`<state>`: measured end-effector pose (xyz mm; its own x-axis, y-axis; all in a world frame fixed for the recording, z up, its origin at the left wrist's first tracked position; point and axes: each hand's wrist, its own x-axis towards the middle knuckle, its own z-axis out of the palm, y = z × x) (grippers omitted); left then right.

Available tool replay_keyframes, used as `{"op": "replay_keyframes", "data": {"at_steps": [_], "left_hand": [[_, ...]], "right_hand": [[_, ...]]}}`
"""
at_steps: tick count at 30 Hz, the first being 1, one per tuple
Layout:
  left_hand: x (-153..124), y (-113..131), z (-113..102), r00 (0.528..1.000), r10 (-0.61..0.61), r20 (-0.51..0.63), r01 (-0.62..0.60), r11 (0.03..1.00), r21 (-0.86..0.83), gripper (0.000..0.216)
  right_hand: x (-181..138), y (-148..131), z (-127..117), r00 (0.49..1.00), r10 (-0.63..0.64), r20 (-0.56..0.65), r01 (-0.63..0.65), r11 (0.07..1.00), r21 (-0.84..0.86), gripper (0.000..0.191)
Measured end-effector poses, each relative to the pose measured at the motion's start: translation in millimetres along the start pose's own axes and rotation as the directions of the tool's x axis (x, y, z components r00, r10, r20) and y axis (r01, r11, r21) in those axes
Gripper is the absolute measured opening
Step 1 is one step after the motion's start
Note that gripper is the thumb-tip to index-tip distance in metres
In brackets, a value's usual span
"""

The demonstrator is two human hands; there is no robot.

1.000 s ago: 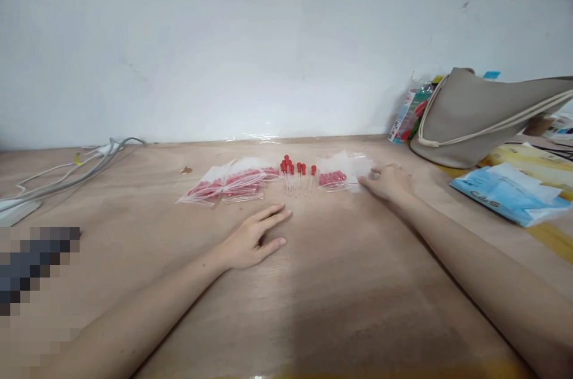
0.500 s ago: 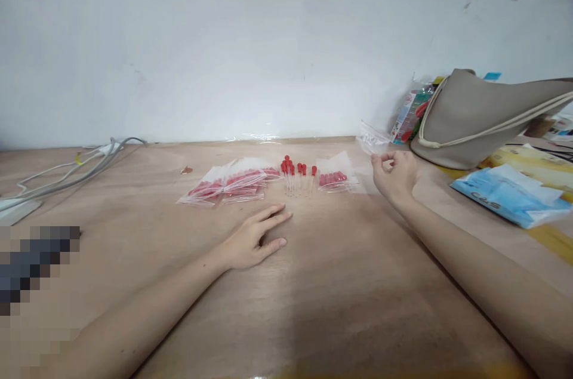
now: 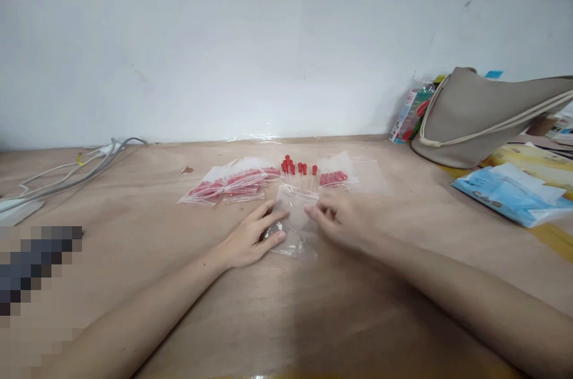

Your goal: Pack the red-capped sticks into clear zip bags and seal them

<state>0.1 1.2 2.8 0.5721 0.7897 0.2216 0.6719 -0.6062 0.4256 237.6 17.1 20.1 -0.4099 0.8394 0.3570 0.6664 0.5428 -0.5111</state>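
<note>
Starting over on the left of the frame, there's a tangle of cables (image 3: 92, 172) against the wall, then an overlapping pile of filled bags (image 3: 244, 179) with red stuff showing through, left of centre and sitting where it was a second ago. The left hand (image 3: 250, 239) hasn't really budged either: palm down, fingers spread, thumb well apart, lying over the left edge of a clear plastic bag (image 3: 295, 221) but not closed round it. That bag is the big change, btw. Half a second back it looked to be up by the wall with the right hand, and now it's flat on the table in the middle of the frame, so I'd say both hands now have it within reach. I can't make out anything inside it. Just behind it stand the loose red-topped sticks (image 3: 304, 169). The right hand (image 3: 342, 218) has swung in to the bag's right side, fingers curled and thumb close to them, but it's blurry, so can't tell if it's actually gripping. Past that is one more bag with red pieces (image 3: 333, 178). Far right, the blue packet (image 3: 501, 194) reads "C&S"; the printed package (image 3: 409, 113) by the wall has lettering too small to read.
</note>
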Motion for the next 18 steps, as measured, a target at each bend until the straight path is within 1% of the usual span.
{"op": "replay_keyframes", "data": {"at_steps": [1, 2, 3, 4, 5, 6, 7, 9, 11, 13, 15, 18], "left_hand": [[0.2, -0.6, 0.4, 1.000, 0.004, 0.003, -0.004, 1.000, 0.007, 0.044], [0.5, -1.5, 0.6, 1.000, 0.012, 0.002, -0.012, 1.000, 0.007, 0.042], [0.8, -2.6, 0.6, 1.000, 0.026, 0.003, -0.026, 1.000, 0.001, 0.039], [1.1, -3.9, 0.5, 0.999, 0.044, 0.007, -0.044, 0.999, -0.008, 0.035], [1.3, -5.4, 0.4, 0.998, 0.060, 0.011, -0.060, 0.998, -0.016, 0.033], [1.6, -6.9, 0.3, 0.997, 0.075, 0.008, -0.075, 0.997, -0.023, 0.034], [1.7, -8.3, 0.3, 0.996, 0.087, -0.005, -0.088, 0.996, -0.027, 0.036], [1.7, -10.0, 0.9, 0.993, 0.095, -0.069, -0.097, 0.995, -0.023, 0.040], [1.3, -9.4, 1.7, 0.982, 0.088, -0.168, -0.092, 0.996, -0.013, 0.038], [0.8, -6.9, 2.2, 0.968, 0.092, -0.234, -0.092, 0.996, 0.010, 0.031], [0.5, -4.0, 2.4, 0.967, 0.119, -0.225, -0.113, 0.993, 0.041, 0.027], [0.7, -2.3, 2.8, 0.981, 0.146, -0.129, -0.140, 0.988, 0.060, 0.033]], "right_hand": [[6.2, 9.3, -8.9, 0.994, 0.079, -0.076, -0.085, 0.993, -0.080, 0.029], [12.5, 20.5, -18.3, 0.973, 0.181, -0.145, -0.205, 0.964, -0.169, 0.024], [18.3, 33.0, -27.4, 0.945, 0.276, -0.176, -0.314, 0.916, -0.250, 0.021], [23.2, 45.9, -35.6, 0.920, 0.353, -0.171, -0.390, 0.870, -0.301, 0.022], [27.0, 58.5, -42.5, 0.895, 0.422, -0.142, -0.445, 0.835, -0.323, 0.026], [29.7, 69.9, -47.8, 0.868, 0.491, -0.079, -0.488, 0.810, -0.326, 0.033], [31.6, 79.5, -51.2, 0.844, 0.536, 0.014, -0.505, 0.805, -0.312, 0.037], [33.3, 92.5, -53.0, 0.800, 0.586, 0.132, -0.535, 0.795, -0.285, 0.043], [33.9, 97.3, -50.6, 0.776, 0.606, 0.172, -0.555, 0.787, -0.271, 0.042], [33.9, 96.3, -46.9, 0.761, 0.622, 0.184, -0.570, 0.776, -0.269, 0.038], [33.5, 92.2, -44.1, 0.752, 0.628, 0.201, -0.574, 0.773, -0.269, 0.033], [32.3, 84.8, -44.1, 0.765, 0.619, 0.177, -0.558, 0.775, -0.297, 0.029]]}}
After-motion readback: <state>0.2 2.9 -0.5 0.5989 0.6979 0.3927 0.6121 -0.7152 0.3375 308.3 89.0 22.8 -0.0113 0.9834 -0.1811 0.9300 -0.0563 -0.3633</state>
